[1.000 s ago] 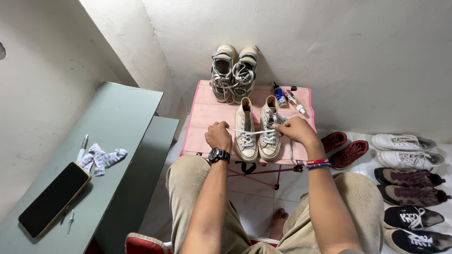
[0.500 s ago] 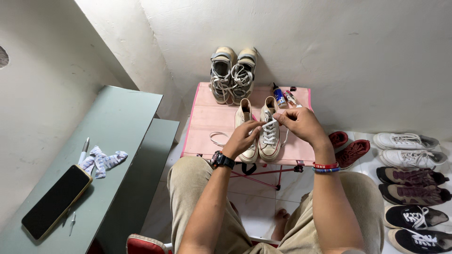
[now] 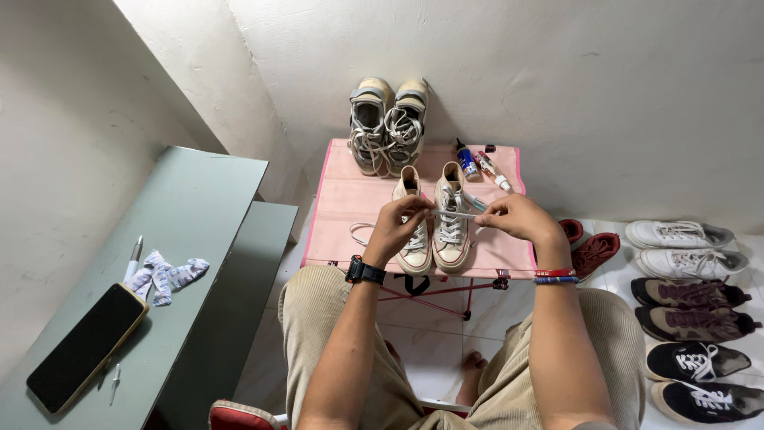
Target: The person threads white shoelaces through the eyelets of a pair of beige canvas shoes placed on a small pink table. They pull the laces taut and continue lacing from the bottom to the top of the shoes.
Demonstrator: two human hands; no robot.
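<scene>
Lace [image 3: 455, 214], white, runs taut between your hands at mid-frame, just above the cream sneakers [image 3: 434, 225] on the pink surface [image 3: 350, 199]. Your left hand [image 3: 398, 227] pinches one end, your right hand [image 3: 517, 217] pinches the other. Another lace [image 3: 360, 233] lies loose left of the sneakers. Grey shoes [image 3: 386, 127] stand at the surface's far edge, small bottles [image 3: 477, 165] beside them. Phone [image 3: 86, 346] lies lower left; more shoes [image 3: 688, 291] line the floor at right.

Bare pink table [image 3: 350, 199] left — sneakers [image 3: 434, 219] block centre
</scene>
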